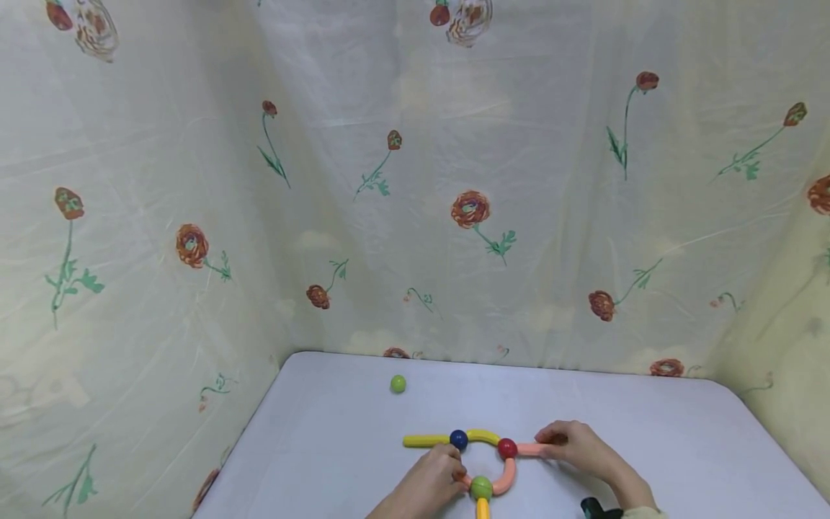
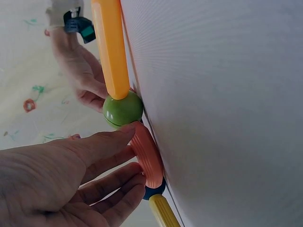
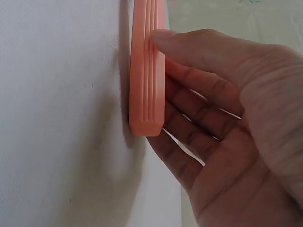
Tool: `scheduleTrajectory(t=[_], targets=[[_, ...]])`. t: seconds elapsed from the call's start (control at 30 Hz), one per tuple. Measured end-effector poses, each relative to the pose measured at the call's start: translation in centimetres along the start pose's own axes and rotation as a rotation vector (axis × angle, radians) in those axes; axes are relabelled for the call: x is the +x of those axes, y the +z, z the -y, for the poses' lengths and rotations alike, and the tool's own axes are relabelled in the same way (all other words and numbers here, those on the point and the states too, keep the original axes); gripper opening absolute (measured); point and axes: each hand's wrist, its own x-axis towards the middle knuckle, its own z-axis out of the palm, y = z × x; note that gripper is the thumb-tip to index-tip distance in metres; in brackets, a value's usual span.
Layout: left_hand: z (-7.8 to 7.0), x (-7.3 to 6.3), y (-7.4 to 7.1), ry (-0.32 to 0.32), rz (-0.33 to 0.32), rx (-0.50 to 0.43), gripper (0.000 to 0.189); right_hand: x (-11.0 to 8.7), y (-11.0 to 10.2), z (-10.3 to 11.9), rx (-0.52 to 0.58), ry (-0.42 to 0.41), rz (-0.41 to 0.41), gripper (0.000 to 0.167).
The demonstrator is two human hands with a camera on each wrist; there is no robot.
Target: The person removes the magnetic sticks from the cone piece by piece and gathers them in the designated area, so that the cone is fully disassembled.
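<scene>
A ring of curved rods and balls lies on the table: a blue ball (image 1: 458, 439), a yellow curved rod (image 1: 483, 435), a red ball (image 1: 507, 448), a pink curved rod (image 1: 506, 478) and a green ball (image 1: 481, 487). Between the green and blue balls, my left hand (image 1: 429, 481) pinches another pink curved rod (image 2: 147, 156). My right hand (image 1: 583, 453) grips a straight pink rod (image 3: 147, 94) by its free end, thumb on its grooved face. That rod's other end meets the red ball. A straight yellow rod (image 1: 426, 440) extends left from the blue ball, and an orange-yellow rod (image 2: 111, 47) from the green one.
A loose light green ball (image 1: 398, 383) sits toward the table's back edge. The white table (image 1: 337, 411) is bordered by flower-printed curtains (image 1: 538, 288) at the back and sides. A dark device (image 1: 599, 509) is at the right wrist.
</scene>
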Motion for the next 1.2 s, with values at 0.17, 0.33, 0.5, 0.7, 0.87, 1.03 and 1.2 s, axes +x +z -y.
scheduleTrajectory(t=[0.17,0.33,0.5,0.7,0.87,1.03,1.2], targets=[[0.1,0.2,0.0,-0.007,0.008,-0.002,0.011,0.1,0.3,0.8,0.065,-0.019,-0.020,0.026],[0.2,0.2,0.0,0.004,0.007,0.004,0.010,0.2,0.9,1.9,0.133,-0.117,0.002,0.027],[0.4,0.3,0.1,0.028,-0.002,0.008,0.010,0.5,1.7,2.6,0.197,-0.147,0.048,0.030],[0.5,0.3,0.1,0.019,0.009,-0.006,0.010,0.7,2.6,2.7,0.208,-0.141,0.065,0.028],[0.5,0.2,0.1,0.013,0.008,-0.007,0.010,0.9,3.0,2.9,0.176,-0.193,0.057,0.026],[0.4,0.2,0.0,-0.002,0.003,-0.004,0.010,1.0,3.3,2.8,0.160,-0.229,0.043,0.026],[0.3,0.3,-0.1,-0.020,0.010,-0.022,0.009,1.1,3.4,2.7,0.161,-0.253,0.044,0.025]])
